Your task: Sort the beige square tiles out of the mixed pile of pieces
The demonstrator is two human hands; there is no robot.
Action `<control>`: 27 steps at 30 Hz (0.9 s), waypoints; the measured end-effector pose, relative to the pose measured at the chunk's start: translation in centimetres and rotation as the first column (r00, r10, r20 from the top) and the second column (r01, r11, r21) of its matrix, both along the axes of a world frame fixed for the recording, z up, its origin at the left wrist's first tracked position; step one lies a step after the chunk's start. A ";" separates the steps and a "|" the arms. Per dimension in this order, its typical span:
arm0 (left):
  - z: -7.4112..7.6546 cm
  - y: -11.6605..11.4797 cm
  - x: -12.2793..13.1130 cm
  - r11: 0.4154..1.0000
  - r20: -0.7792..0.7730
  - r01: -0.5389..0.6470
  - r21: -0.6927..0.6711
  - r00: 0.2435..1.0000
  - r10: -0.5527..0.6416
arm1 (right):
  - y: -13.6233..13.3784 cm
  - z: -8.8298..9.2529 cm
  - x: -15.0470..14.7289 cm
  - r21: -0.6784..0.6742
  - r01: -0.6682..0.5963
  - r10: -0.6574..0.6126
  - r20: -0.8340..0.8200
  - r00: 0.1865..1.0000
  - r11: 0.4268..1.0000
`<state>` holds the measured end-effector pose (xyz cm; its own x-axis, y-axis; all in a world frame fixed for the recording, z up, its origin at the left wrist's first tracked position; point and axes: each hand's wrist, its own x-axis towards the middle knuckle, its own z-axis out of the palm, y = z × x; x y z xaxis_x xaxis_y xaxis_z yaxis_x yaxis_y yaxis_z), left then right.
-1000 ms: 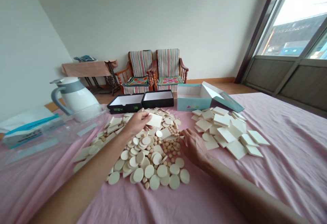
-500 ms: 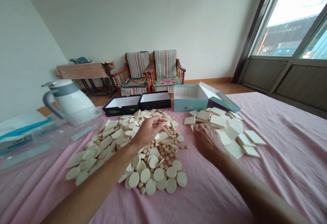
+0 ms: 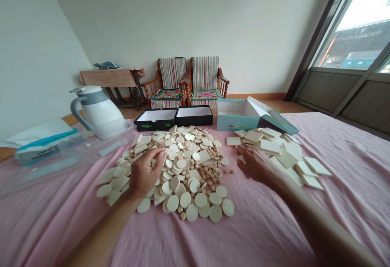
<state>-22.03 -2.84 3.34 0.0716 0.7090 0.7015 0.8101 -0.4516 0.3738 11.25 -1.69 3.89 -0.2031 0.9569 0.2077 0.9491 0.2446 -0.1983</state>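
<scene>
My left hand [image 3: 148, 171] hovers over the left side of a heap of pale wooden pieces, thumb and fingers apart, with nothing visible in it. Round wooden discs [image 3: 200, 199] make up much of this heap. Small wooden cubes [image 3: 210, 170] gather along its right side. Beside a second pile, of square wooden tiles [image 3: 270, 147], is my right hand [image 3: 252, 163]. Its somewhat blurred fingers point left and look spread. A pale tile [image 3: 241, 159] partly shows by those fingertips.
Two black box trays [image 3: 194, 117] and a light blue box [image 3: 237, 123] with a leaning lid stand behind the piles. At left are a white-grey jug [image 3: 105, 115], clear plastic packaging [image 3: 105, 147] and a tissue pack [image 3: 45, 145]. A pink cloth [image 3: 258, 226] covers the surface.
My left hand has drawn back leftward from the heap's middle to its left side. The right hand stays by the square tiles, its fingers more spread. The view has shifted slightly.
</scene>
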 end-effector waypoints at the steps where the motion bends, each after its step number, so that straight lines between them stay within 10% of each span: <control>1: -0.3 0.1 -0.2 1.000 -0.061 0.015 0.025 0.998 -0.013 | 0.1 0.1 -0.8 0.020 -0.082 0.083 -0.062 0.995 0.996; 6: -1.2 0.3 -0.5 0.988 -0.205 0.107 0.112 0.975 -0.083 | 1.4 1.0 -5.4 0.068 -0.333 0.334 -0.369 0.867 0.940; 14: -1.6 0.2 0.0 0.982 -0.235 0.132 0.135 0.967 -0.098 | 5.1 -1.3 -7.2 -0.021 -0.455 0.449 -0.132 0.884 0.890; 27: -1.3 0.3 0.0 0.969 -0.232 0.170 0.179 0.964 -0.127 | 4.3 -0.6 -7.1 -0.109 -0.309 0.312 0.013 0.950 0.945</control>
